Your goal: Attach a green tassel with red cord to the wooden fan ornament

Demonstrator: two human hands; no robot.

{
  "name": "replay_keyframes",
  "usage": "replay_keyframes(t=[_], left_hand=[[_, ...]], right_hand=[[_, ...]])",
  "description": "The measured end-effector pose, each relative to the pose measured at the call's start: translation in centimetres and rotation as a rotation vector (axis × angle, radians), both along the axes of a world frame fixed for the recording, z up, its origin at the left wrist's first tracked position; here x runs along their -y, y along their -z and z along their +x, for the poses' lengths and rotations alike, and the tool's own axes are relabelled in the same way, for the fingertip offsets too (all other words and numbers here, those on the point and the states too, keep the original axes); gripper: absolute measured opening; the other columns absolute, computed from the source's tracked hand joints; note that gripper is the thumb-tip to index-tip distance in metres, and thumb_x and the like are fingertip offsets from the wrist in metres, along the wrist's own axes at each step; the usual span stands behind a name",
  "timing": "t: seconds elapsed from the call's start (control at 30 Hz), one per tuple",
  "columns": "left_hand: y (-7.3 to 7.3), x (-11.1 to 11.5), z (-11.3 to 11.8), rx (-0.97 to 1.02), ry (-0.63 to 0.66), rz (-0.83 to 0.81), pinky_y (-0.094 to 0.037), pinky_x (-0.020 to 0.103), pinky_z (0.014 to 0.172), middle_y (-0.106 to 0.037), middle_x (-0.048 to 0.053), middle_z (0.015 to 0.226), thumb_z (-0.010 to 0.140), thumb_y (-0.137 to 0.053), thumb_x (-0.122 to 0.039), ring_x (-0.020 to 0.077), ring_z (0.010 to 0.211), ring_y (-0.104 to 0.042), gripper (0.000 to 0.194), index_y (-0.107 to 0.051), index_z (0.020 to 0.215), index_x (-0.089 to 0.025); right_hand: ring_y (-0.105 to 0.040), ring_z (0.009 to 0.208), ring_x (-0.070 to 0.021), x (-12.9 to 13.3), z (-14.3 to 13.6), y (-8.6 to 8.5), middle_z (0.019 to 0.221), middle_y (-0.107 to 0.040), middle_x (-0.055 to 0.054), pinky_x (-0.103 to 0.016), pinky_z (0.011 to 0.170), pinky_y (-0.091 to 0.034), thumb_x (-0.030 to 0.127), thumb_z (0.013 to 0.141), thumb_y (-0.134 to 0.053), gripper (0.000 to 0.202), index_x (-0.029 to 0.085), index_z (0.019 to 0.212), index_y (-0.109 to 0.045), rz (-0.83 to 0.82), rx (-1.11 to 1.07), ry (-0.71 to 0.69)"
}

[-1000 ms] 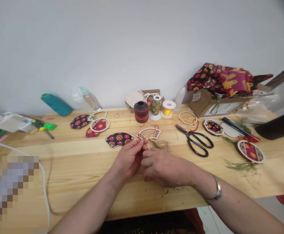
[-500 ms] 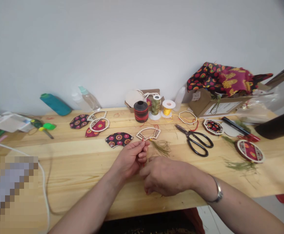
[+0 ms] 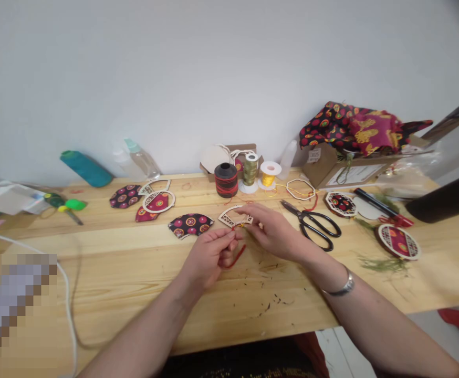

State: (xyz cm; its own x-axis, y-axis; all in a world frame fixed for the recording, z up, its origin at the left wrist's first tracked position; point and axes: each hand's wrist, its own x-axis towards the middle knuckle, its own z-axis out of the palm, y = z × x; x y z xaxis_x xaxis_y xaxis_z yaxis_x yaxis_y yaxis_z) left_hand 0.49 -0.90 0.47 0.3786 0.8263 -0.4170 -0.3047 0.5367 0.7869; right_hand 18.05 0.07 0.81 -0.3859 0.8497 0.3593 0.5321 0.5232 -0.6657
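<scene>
A fan-shaped wooden frame lies at the table's middle, with red and yellow cord at its lower edge. My left hand is closed, thumb and finger pinching the red cord just below the frame; a loose length of it hangs beside the fingers. My right hand reaches over the frame's right side, its fingers bent around the yellow cord and frame edge. Whether those fingers grip anything is unclear. Left of the frame rests a dark patterned fan-shaped piece.
Black-handled scissors lie right of my right hand. Behind stand a red-black spool, a green spool and a yellow spool. A fabric-topped cardboard box is at back right; dark thread scraps lie in front.
My right hand has moved up and away from beside my left hand to the frame's right side, uncovering the red cord and thread scraps. My left hand keeps its pinch.
</scene>
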Motion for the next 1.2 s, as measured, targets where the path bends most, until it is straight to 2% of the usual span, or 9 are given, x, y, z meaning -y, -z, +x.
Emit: replay_keyframes(t=[0.07,0.17,0.23,0.4,0.5,0.63,0.8,0.97,1.2], left_hand=[[0.0,0.0,0.0,-0.005,0.018,0.011,-0.01,0.016,0.038,-0.041,-0.007,0.049,0.067,-0.072,-0.027,-0.0006,0.037,-0.021,0.02,-0.066,0.071,-0.008],[0.0,0.1,-0.1,-0.004,0.056,0.013,-0.009,0.016,0.038,-0.04,-0.007,0.049,0.069,-0.07,-0.027,-0.0003,0.037,-0.021,0.019,-0.066,0.072,-0.008],[0.0,0.2,-0.1,-0.008,0.06,0.006,-0.009,0.017,0.038,-0.039,-0.007,0.049,0.07,-0.069,-0.027,-0.0003,0.037,-0.02,0.019,-0.067,0.073,-0.008],[0.1,0.2,-0.2,-0.038,0.02,-0.019,-0.008,0.017,0.039,-0.037,-0.007,0.049,0.07,-0.069,-0.027,-0.0001,0.038,-0.019,0.02,-0.068,0.077,-0.007],[0.1,0.1,-0.2,-0.04,-0.009,-0.025,-0.009,0.016,0.039,-0.035,-0.007,0.049,0.071,-0.069,-0.027,-0.0001,0.039,-0.019,0.02,-0.068,0.076,-0.007],[0.1,0.0,-0.2,-0.037,-0.036,-0.033,-0.01,0.016,0.038,-0.034,-0.008,0.049,0.07,-0.07,-0.028,-0.0005,0.039,-0.017,0.021,-0.068,0.075,-0.007],[0.0,0.0,-0.3,-0.028,-0.058,-0.033,-0.011,0.014,0.038,-0.035,-0.008,0.049,0.069,-0.072,-0.029,-0.0009,0.039,-0.017,0.023,-0.068,0.077,-0.008],[0.0,0.0,-0.3,-0.017,-0.049,-0.031,-0.011,0.014,0.037,-0.036,-0.008,0.049,0.068,-0.073,-0.029,-0.0011,0.038,-0.018,0.024,-0.068,0.077,-0.008],[-0.2,0.0,-0.2,-0.034,-0.055,-0.016,-0.012,0.014,0.037,-0.035,-0.008,0.049,0.067,-0.074,-0.031,-0.001,0.039,-0.019,0.026,-0.067,0.077,-0.008]], right_hand=[[-0.056,0.103,-0.0162,-0.1,-0.3,0.7,0.121,-0.058,-0.007,-0.031,0.086,-0.046,0.004,0.082,-0.047,0.044,0.021,0.122,-0.055,0.021,0.035,-0.07],[-0.059,0.09,-0.0152,-0.2,-0.5,1.4,0.102,-0.061,-0.007,-0.029,0.079,-0.047,0.012,0.086,-0.051,0.017,0.018,0.09,-0.066,0.039,0.087,-0.04],[-0.058,0.08,-0.014,-0.6,-0.4,1.7,0.09,-0.061,-0.007,-0.027,0.074,-0.048,0.015,0.087,-0.052,0.017,0.016,0.076,-0.066,0.073,0.062,0.044],[-0.06,0.095,-0.0179,-1.9,0.8,1.7,0.101,-0.063,-0.011,-0.029,0.082,-0.049,0.009,0.086,-0.046,0.022,0.013,0.094,-0.066,0.178,-0.008,0.263],[-0.055,0.11,-0.0241,-1.8,2.1,0.0,0.119,-0.057,-0.017,-0.036,0.091,-0.045,0.003,0.081,-0.04,0.035,0.01,0.107,-0.063,0.178,0.271,0.455],[-0.064,0.087,-0.0256,-0.5,4.3,-2.8,0.098,-0.066,-0.015,-0.034,0.073,-0.047,0.017,0.087,-0.044,0.024,0.012,0.095,-0.066,-0.097,0.749,0.596],[-0.066,0.081,-0.0238,1.8,7.2,-2.5,0.084,-0.069,-0.016,-0.028,0.064,-0.043,0.017,0.086,-0.046,0.021,0.011,0.085,-0.066,-0.223,1.082,0.558],[-0.065,0.08,-0.0223,3.4,8.4,-1.0,0.085,-0.068,-0.016,-0.027,0.066,-0.042,0.017,0.085,-0.048,0.018,0.01,0.087,-0.064,-0.28,1.063,0.589],[-0.061,0.08,-0.022,3.5,9.5,-0.9,0.087,-0.063,-0.014,-0.028,0.066,-0.041,0.025,0.08,-0.052,0.018,0.011,0.087,-0.061,-0.318,0.911,0.635]])
